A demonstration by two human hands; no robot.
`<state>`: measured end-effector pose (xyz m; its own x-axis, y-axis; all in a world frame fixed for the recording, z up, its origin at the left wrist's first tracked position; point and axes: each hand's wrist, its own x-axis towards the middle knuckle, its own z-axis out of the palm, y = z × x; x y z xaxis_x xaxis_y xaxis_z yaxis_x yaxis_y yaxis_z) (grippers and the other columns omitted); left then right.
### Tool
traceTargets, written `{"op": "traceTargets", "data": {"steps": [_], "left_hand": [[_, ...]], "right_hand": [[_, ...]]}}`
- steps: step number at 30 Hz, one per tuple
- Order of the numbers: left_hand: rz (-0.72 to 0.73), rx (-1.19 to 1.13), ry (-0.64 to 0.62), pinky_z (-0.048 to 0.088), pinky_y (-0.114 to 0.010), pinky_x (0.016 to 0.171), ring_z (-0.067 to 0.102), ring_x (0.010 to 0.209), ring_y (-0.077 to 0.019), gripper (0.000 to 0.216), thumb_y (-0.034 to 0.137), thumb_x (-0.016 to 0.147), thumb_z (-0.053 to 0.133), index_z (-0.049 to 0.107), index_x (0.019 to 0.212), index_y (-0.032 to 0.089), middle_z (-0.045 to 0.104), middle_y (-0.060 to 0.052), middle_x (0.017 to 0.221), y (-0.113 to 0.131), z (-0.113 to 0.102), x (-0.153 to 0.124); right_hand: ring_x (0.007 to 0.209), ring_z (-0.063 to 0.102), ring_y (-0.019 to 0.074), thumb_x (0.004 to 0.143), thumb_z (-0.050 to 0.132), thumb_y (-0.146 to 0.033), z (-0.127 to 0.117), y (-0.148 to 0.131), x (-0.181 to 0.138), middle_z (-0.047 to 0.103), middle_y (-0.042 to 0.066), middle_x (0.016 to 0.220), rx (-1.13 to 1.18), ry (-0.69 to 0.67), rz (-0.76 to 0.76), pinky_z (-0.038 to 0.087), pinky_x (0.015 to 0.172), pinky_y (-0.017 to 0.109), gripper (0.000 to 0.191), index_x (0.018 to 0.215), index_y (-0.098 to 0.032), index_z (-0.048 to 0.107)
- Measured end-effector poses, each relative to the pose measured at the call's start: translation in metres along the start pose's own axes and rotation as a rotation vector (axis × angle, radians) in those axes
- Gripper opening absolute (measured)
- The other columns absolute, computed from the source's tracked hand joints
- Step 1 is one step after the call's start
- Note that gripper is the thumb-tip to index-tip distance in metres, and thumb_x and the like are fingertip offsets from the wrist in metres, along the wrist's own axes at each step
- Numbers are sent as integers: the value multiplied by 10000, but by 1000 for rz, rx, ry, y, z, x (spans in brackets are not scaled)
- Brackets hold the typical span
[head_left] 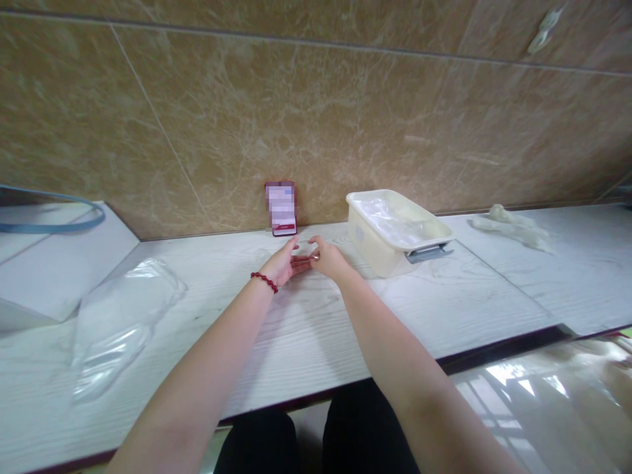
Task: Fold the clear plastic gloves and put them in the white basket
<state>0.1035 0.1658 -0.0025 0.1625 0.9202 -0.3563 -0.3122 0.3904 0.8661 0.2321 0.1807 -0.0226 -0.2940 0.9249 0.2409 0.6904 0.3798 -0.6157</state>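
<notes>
Both my hands meet over the middle of the white wood-grain table (306, 329). My left hand (285, 263), with a red bead bracelet (264, 282) on the wrist, lies palm up with its fingers stretched out. My right hand (328, 258) is curled, its fingertips pinched on a small thin object that touches the left palm; it is too small to make out. A phone (281, 208) leans upright against the wall just behind my hands.
A cream plastic tub (390, 234) with clear film inside stands to the right, a grey tool (428, 252) at its rim. Clear plastic bags (118, 316) lie at the left, crumpled film (513, 227) at the far right. Marble wall behind.
</notes>
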Motion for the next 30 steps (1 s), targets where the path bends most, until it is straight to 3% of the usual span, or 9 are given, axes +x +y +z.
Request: {"op": "traceTargets", "data": {"steps": [9, 13, 17, 19, 24, 28, 30], "left_hand": [[-16, 130, 82, 491, -244, 611, 582, 571, -123, 328, 359, 802, 419, 408, 1050, 144, 566, -32, 625, 2, -10, -13], [60, 195, 52, 486, -263, 633, 580, 596, -123, 301, 366, 759, 489, 467, 1006, 195, 575, -12, 628, -2, -10, -11], [161, 281, 86, 479, -262, 658, 579, 610, -116, 201, 310, 721, 531, 530, 867, 172, 582, -18, 655, -10, -14, -3], [210, 375, 149, 472, -259, 658, 580, 605, -114, 162, 233, 692, 543, 531, 835, 158, 585, -21, 666, -14, -18, 2], [304, 750, 274, 447, -250, 606, 587, 598, -130, 324, 155, 631, 542, 507, 953, 167, 620, -26, 699, -18, -33, 11], [336, 981, 352, 418, -214, 543, 575, 554, -120, 350, 168, 631, 531, 496, 980, 166, 618, -11, 652, -14, -39, 11], [355, 1054, 369, 405, -202, 527, 570, 542, -112, 341, 176, 637, 524, 499, 978, 166, 619, -9, 662, -12, -39, 8]], "right_hand": [[667, 537, 104, 629, 482, -77, 3, -3, 1, 574, -10, 717, -60, 66, -82, 397, 623, 207, 442, 1056, -160, 404], [642, 535, 104, 636, 466, -66, 3, -5, 1, 573, -22, 671, -56, 45, -138, 388, 608, 204, 436, 1057, -159, 404], [653, 535, 106, 635, 471, -63, 6, -7, -1, 581, -20, 666, -47, 14, -192, 385, 623, 209, 423, 1043, -162, 422], [650, 533, 103, 633, 477, -58, 8, -8, -2, 583, -19, 668, -30, -14, -201, 386, 623, 207, 422, 1039, -161, 429], [671, 532, 93, 640, 542, -130, 4, -9, -2, 600, -12, 765, 30, -66, -230, 400, 638, 204, 425, 1052, -179, 454], [706, 532, 102, 704, 491, -162, -7, 3, 2, 613, 20, 808, -40, 36, -124, 405, 685, 221, 255, 950, -154, 560], [716, 536, 110, 716, 488, -177, -10, 10, 4, 619, 28, 806, -86, -2, -75, 406, 688, 221, 206, 882, -158, 609]]}}
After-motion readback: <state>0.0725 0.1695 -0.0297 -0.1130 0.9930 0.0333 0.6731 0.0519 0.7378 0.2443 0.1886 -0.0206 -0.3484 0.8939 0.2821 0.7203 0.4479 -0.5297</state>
